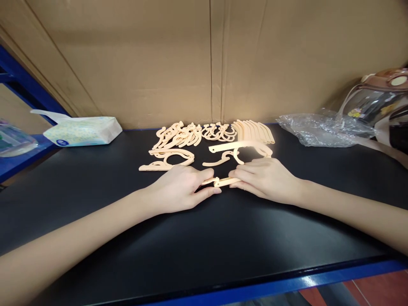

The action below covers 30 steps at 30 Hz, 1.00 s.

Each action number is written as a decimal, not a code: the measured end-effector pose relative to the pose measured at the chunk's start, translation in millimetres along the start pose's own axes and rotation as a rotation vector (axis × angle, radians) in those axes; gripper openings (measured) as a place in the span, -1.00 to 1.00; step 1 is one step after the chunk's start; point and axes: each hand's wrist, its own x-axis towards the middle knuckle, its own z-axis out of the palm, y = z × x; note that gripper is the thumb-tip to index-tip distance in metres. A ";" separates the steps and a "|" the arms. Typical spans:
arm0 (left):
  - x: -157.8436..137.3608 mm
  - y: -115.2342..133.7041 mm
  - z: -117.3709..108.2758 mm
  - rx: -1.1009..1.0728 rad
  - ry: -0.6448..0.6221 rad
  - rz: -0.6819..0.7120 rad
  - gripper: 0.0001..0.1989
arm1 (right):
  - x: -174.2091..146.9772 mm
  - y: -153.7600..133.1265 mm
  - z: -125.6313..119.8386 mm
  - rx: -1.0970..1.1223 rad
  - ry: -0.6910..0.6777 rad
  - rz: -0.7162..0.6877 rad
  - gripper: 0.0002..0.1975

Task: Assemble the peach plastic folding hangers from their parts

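My left hand (181,187) is closed in a pinch on a cream plastic hanger part (208,181), mostly covered by the fingers. From the other side, my right hand (267,180) grips a cream plastic hanger arm (225,182), whose end touches the left hand's part. Whether the two are joined I cannot tell. Just beyond the right hand rests a curved hanger piece (237,145) with a hole at one end. Left of it is a loose hook-shaped piece (216,162). A folded hanger (172,153) with a round opening lies beyond my left hand.
Along the back lie a pile of curved hanger parts (181,134), small hooks (219,131) and a row of stacked arms (255,131). A tissue pack (86,131) sits at left. Crumpled clear plastic (325,127) and a clear bottle (369,102) stand right, before a cardboard wall (143,63).
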 end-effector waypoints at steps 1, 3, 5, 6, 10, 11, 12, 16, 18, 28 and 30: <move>0.2 0.1 -0.1 -0.001 0.000 0.000 -0.64 | -0.1 0.1 0.1 0.003 -0.001 0.000 -0.65; 0.5 0.4 -0.2 -0.001 -0.002 0.001 -0.64 | -0.1 0.2 0.3 0.008 -0.001 -0.001 -0.64; 0.6 0.5 -0.2 0.001 0.004 0.004 -0.64 | 0.0 0.2 0.5 0.016 -0.001 -0.004 -0.64; 0.5 0.5 -0.2 0.001 0.007 0.006 -0.64 | 0.0 0.2 0.5 0.019 0.000 -0.004 -0.65; 0.4 0.2 -0.9 0.006 0.010 0.016 -0.64 | 0.0 0.0 0.7 0.028 0.009 -0.006 -0.66; 0.5 0.1 -1.1 0.009 0.010 0.016 -0.64 | 0.0 0.1 0.7 0.031 0.012 -0.009 -0.67; 0.5 0.0 -1.3 0.012 0.008 0.016 -0.64 | 0.0 0.2 0.7 0.035 0.014 -0.012 -0.67; 0.6 0.1 -1.8 0.014 0.008 0.017 -0.64 | -0.3 1.0 0.9 0.047 0.003 -0.013 -0.67; 0.6 0.2 -1.9 0.008 0.008 0.012 -0.64 | -0.3 1.3 1.1 0.042 0.003 -0.013 -0.67; 0.0 -0.4 -1.7 -0.008 -0.011 -0.001 -0.63 | -0.3 1.2 0.8 0.055 0.006 -0.016 -0.68; 0.0 -0.3 -2.1 -0.008 -0.015 -0.004 -0.63 | -0.5 1.1 0.4 0.064 0.003 -0.010 -0.68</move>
